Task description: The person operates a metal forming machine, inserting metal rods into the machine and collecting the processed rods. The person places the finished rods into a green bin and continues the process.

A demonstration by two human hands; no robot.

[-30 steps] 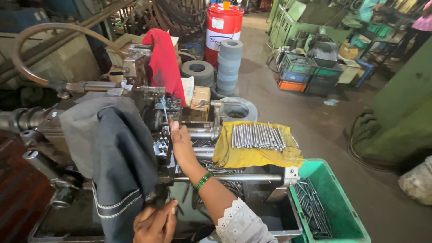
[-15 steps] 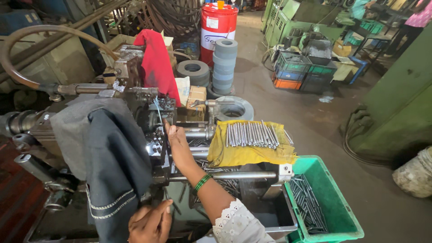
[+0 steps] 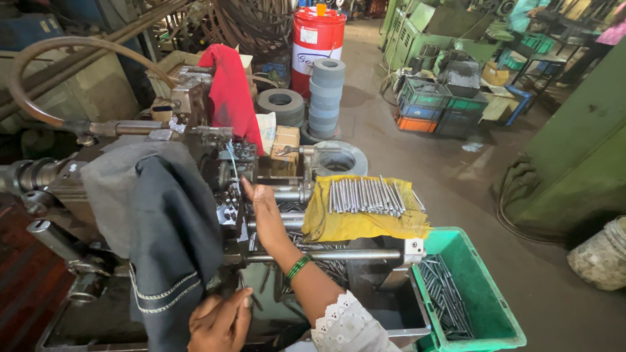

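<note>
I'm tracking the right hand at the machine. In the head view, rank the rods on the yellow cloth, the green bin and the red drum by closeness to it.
From the right hand:
1. rods on the yellow cloth, just to its right.
2. green bin, lower right, by the floor.
3. red drum, far back, up the aisle.

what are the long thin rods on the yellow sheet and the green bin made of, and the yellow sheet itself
Long thin grey rods: likely bare metal, with a dull silvery sheen and straight, even shape.
Green rectangular bin: probably moulded plastic, uniform matte colour with a thin rim.
Yellow sheet: looks like cloth, since it wrinkles and drapes over the edge.
</note>
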